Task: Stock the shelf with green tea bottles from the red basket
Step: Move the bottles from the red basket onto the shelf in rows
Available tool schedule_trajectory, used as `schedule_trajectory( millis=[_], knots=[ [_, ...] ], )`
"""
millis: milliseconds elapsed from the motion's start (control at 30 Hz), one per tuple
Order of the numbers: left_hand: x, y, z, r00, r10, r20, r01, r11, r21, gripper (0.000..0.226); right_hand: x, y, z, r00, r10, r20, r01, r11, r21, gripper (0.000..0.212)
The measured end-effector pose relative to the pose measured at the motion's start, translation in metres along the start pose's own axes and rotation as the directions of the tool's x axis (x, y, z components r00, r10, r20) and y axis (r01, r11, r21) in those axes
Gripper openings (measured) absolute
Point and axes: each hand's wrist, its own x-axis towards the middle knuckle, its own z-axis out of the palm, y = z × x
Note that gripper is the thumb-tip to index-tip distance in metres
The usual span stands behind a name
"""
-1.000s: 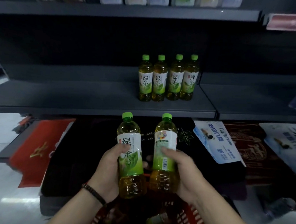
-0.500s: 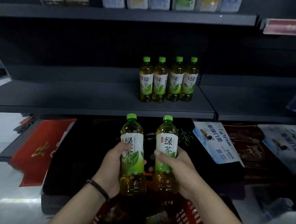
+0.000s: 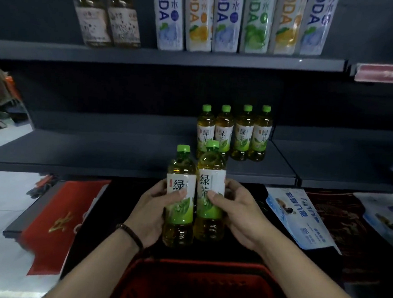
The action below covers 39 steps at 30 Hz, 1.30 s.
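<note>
— What are the hands doing?

— Each one is wrapped around a bottle. The left hand (image 3: 150,212), with a dark bead bracelet (image 3: 130,233) on its wrist, grips the left green tea bottle (image 3: 180,197) around the label, thumb across the front. The right hand (image 3: 240,212) clasps the right green tea bottle (image 3: 210,191) the same way, fingers curled round its far side.

— Upright?

— Both upright, green caps on top, side by side and touching or nearly so. The right one sits a little higher and farther forward.

— And where are they relative to the shelf?

— In front of the middle shelf (image 3: 97,156), held up at its front edge, not resting on it. Behind them, toward the back of that shelf, four green tea bottles (image 3: 235,133) stand in a tight row; the held pair partly covers the two on the left.

— The basket?

— The red basket (image 3: 195,286) is directly below the forearms, at the bottom of the view. Its inside is too dark to make out.

— Anything else around?

— The upper shelf (image 3: 167,56) carries a line of soda bottles (image 3: 241,21) and two brownish bottles (image 3: 107,17) to their left. Below the middle shelf lie a red mat (image 3: 62,223) and a blue and white packet (image 3: 300,216).
</note>
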Motion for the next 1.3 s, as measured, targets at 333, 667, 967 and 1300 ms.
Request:
schedule_trajectory(
  millis=[333, 667, 967, 1300],
  knots=[
    [0.116, 0.051, -0.054, 0.962, 0.255, -0.098, -0.202, 0.905, 0.373, 0.042, 0.137, -0.006, 0.044, 0.973, -0.206, -0.102, 0.16, 0.924, -0.346, 0.04],
    [0.231, 0.054, -0.099, 0.905, 0.415, -0.09, -0.34, 0.835, 0.432, 0.042, 0.246, 0.015, 0.063, 0.908, -0.406, -0.102, 0.296, 0.794, -0.53, 0.044],
    [0.24, 0.03, -0.105, 0.88, 0.464, -0.106, -0.307, 0.723, 0.619, 0.069, 0.227, 0.044, 0.068, 0.783, -0.596, -0.181, 0.25, 0.567, -0.784, 0.055],
    [0.243, 0.028, -0.092, 0.854, 0.491, -0.173, -0.248, 0.676, 0.694, 0.066, 0.214, 0.074, 0.076, 0.907, -0.419, 0.051, 0.148, 0.203, -0.968, 0.065]
  ],
)
